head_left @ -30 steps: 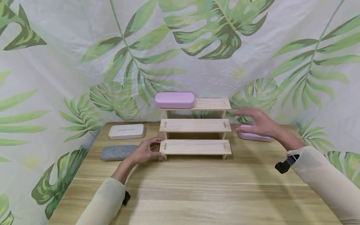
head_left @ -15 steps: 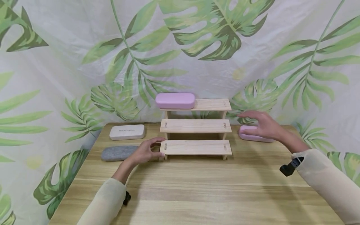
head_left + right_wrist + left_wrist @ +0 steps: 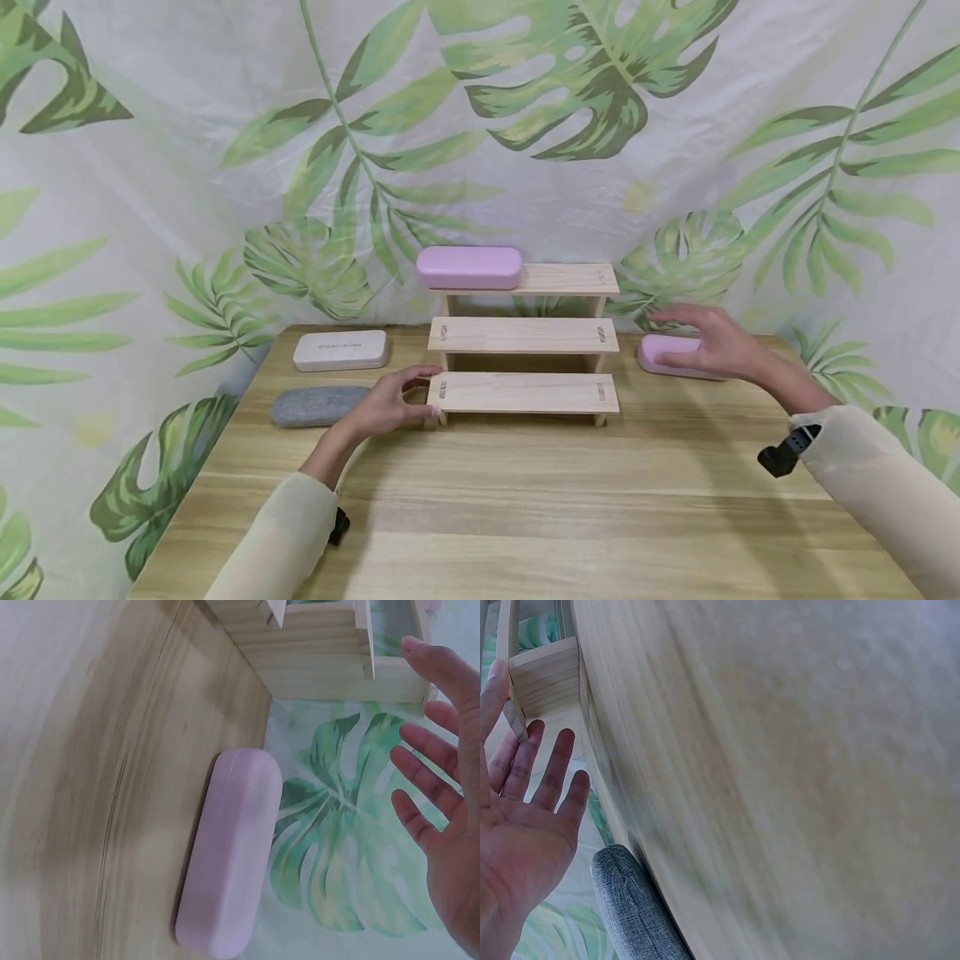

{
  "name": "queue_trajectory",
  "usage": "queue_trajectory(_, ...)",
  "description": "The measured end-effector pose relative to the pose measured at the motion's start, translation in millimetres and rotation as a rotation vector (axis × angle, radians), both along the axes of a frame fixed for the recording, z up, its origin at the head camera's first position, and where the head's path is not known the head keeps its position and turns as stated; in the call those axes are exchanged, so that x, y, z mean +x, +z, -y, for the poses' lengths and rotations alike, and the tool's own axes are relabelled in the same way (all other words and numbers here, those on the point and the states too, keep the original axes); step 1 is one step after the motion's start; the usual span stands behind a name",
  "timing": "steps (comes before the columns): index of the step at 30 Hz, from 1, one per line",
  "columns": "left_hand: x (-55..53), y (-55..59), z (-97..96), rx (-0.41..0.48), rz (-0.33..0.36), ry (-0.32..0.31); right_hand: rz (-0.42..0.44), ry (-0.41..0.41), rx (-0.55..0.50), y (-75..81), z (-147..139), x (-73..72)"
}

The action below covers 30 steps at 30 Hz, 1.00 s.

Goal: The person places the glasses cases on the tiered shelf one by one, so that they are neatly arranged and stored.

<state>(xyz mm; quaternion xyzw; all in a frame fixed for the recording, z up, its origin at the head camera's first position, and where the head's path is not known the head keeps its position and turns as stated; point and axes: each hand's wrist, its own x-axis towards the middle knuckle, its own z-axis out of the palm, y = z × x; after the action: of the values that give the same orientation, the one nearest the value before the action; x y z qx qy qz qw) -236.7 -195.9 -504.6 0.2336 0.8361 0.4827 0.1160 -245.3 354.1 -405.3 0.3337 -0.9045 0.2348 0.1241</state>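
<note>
A three-tier wooden display stand [image 3: 522, 335] stands against the back. My left hand [image 3: 390, 404] pinches the left end of its lowest step, thumb at the front corner and index finger at the back one; its other fingers extend past the stand in the left wrist view. My right hand [image 3: 716, 343] hovers over a pink glasses case [image 3: 663, 353] on the table, fingers spread and holding nothing. The right wrist view shows this pink case [image 3: 232, 855] apart from the hand. Another pink glasses case [image 3: 469, 267] lies on the left of the top step.
On the table [image 3: 525, 508], left of the stand, lie a white glasses case [image 3: 341, 350] and a grey fabric glasses case [image 3: 318, 407], partly behind my left hand. A leaf-patterned cloth [image 3: 555, 200] hangs close behind the stand.
My right hand has moved rightward, away from the stand and over the pink glasses case. My left hand keeps its place on the lowest step.
</note>
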Motion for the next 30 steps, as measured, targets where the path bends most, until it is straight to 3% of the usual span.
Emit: queue_trajectory(30,1.8,0.4,0.6,0.005,0.010,0.001,0.041,-0.065,0.086,-28.9,-38.4,-7.0)
